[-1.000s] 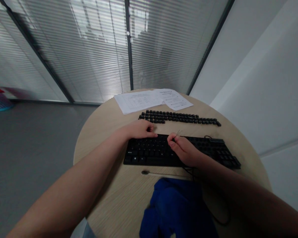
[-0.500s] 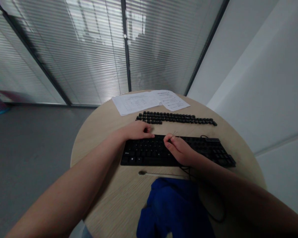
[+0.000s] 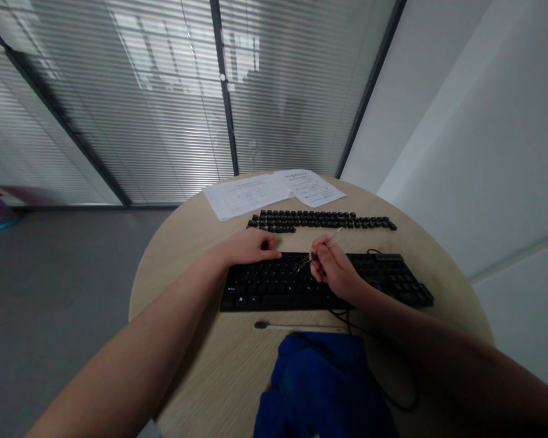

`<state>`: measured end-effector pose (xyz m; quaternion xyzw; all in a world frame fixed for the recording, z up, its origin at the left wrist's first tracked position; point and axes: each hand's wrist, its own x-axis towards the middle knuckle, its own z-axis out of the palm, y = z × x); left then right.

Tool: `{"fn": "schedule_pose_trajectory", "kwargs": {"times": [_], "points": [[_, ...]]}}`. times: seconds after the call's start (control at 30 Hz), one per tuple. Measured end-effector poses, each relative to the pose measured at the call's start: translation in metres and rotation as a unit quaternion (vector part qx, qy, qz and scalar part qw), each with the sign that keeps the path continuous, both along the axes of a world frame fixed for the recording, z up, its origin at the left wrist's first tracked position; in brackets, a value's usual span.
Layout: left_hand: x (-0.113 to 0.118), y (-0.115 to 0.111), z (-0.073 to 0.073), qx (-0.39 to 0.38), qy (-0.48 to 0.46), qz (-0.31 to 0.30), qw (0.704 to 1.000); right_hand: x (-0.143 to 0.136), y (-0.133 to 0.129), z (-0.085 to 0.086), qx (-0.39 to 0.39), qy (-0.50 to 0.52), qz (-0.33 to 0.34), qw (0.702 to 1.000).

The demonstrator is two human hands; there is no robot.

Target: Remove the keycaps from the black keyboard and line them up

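Note:
A black keyboard (image 3: 274,299) lies on the round wooden table. My left hand (image 3: 251,246) is at its back left edge, the thumb against the rim and the fingers curled, holding it there. Above the middle of the keys, my right hand (image 3: 333,267) is closed around a wire keycap puller (image 3: 304,263). The puller's thin loops point down and left at the keys, while its other wire end sticks up past my fingers. Whether the loops touch a key I cannot make out. Behind the keyboard, loose black keycaps (image 3: 324,219) stand in rows.
Printed papers (image 3: 251,193) lie at the table's back. In front of the keyboard are a thin brush (image 3: 262,325) with a pale handle, a blue cloth (image 3: 324,383) and a black cable (image 3: 404,407). A glass partition with blinds rises behind, with a white wall at the right.
My right hand has turned so that the puller's loops now point down toward the keys and show clearly. The left hand stays at the keyboard's edge. The view has shifted slightly.

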<state>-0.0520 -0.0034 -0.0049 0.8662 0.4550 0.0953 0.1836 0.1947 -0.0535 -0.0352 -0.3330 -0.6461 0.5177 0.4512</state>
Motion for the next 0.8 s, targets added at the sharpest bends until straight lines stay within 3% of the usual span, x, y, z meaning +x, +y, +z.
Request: {"fn": "schedule_pose_trajectory", "kwargs": {"times": [0.27,0.43,0.8], "points": [[0.017,-0.022,0.026,0.063,-0.149,-0.074,0.984,-0.002,0.015,0.007,-0.157,0.141,-0.037,0.977],[0.031,-0.037,0.038,0.108,-0.132,-0.112,0.979,-0.001,0.017,0.013,-0.210,0.176,-0.020,0.961],[0.039,-0.043,0.039,0.128,-0.080,-0.142,0.978,-0.001,0.015,0.016,-0.218,0.171,0.002,0.961]]}}
